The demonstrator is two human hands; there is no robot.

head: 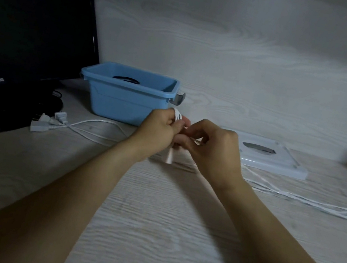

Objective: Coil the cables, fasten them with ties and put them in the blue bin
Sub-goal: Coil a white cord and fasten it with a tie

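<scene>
My left hand point(159, 131) grips a small bundle of coiled white cable point(171, 153); loops stick out above the fist and a white plug end hangs below it. My right hand point(212, 148) is close beside it, its fingertips pinching at the bundle; what they hold is hidden. The blue bin point(127, 102) stands just behind my hands with a black coiled cable point(127, 79) lying inside. A loose white cable point(92, 128) with plugs lies on the table to the left. More white cable point(304, 199) trails off to the right.
A black monitor point(33, 20) stands at the far left with dark cables at its base. The bin's pale blue lid point(276, 162) lies flat on the table to the right. A wood-grain wall rises behind the pale table point(155, 218).
</scene>
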